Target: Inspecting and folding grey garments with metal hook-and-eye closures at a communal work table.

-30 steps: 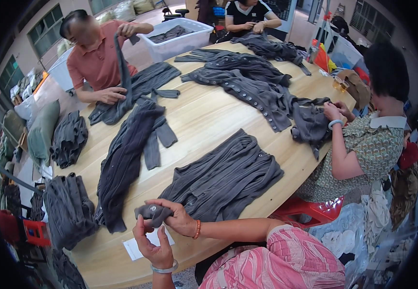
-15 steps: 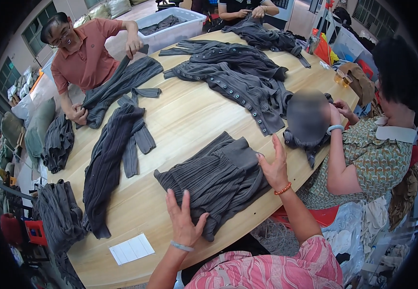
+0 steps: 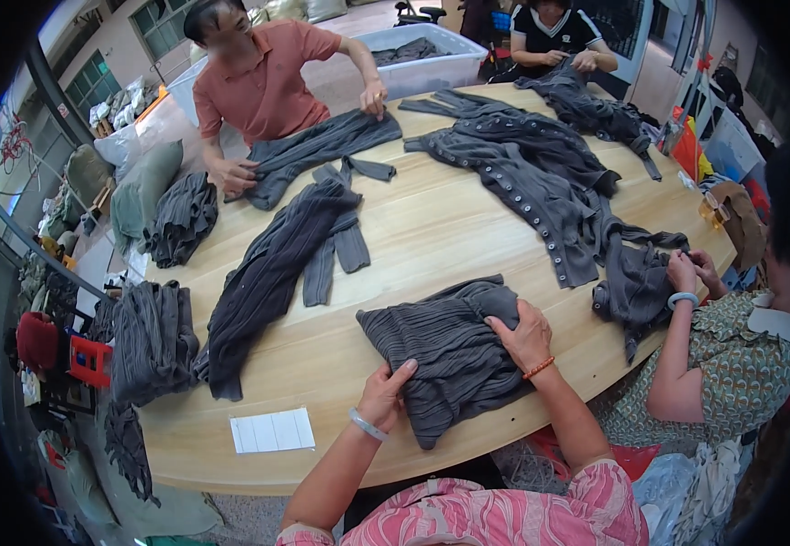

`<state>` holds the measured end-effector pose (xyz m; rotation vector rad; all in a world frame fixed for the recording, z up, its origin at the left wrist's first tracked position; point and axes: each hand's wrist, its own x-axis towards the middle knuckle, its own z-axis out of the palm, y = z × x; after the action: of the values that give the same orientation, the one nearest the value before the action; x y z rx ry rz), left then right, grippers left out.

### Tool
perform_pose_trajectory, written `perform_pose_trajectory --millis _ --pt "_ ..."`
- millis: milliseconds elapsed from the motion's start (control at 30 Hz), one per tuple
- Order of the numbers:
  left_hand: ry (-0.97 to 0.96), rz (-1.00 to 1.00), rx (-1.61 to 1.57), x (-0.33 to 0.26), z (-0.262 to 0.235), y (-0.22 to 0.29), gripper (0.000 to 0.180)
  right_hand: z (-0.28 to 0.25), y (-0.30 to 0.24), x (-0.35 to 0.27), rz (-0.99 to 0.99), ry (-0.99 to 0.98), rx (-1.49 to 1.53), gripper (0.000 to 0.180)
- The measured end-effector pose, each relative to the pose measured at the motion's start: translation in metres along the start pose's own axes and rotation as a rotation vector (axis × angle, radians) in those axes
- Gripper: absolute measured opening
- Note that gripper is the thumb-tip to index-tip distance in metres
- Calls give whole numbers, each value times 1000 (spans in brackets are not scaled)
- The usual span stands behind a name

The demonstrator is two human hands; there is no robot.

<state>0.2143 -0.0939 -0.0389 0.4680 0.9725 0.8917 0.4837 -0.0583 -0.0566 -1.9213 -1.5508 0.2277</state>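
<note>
A dark grey ribbed knit garment (image 3: 450, 350) lies bunched on the wooden table (image 3: 431, 227) right in front of me. My left hand (image 3: 384, 396) grips its near left edge, fingers curled into the fabric. My right hand (image 3: 524, 335), with an orange bead bracelet at the wrist, presses and holds the garment's right side. A pale bangle circles my left wrist.
A white paper slip (image 3: 272, 430) lies near the table's front left edge. More grey knitwear is spread along the table: a long cardigan (image 3: 272, 268) and a buttoned one (image 3: 541, 182). Three other people handle garments around the table. Folded stacks (image 3: 149, 341) sit at the left edge; a plastic bin (image 3: 431, 59) stands behind.
The garment, spread flat half a second ago, is now gathered into a bunch. Both my hands have closed on it, the left on its near edge and the right on its right side.
</note>
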Motion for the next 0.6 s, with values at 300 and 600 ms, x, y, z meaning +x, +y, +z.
perform_pose_trajectory --millis 300,600 --pt "-27 84 -53 36 2 -34 49 16 20 -11 -77 208 55 43" --pt "122 272 115 45 -17 -57 69 26 23 -13 -57 154 54 45"
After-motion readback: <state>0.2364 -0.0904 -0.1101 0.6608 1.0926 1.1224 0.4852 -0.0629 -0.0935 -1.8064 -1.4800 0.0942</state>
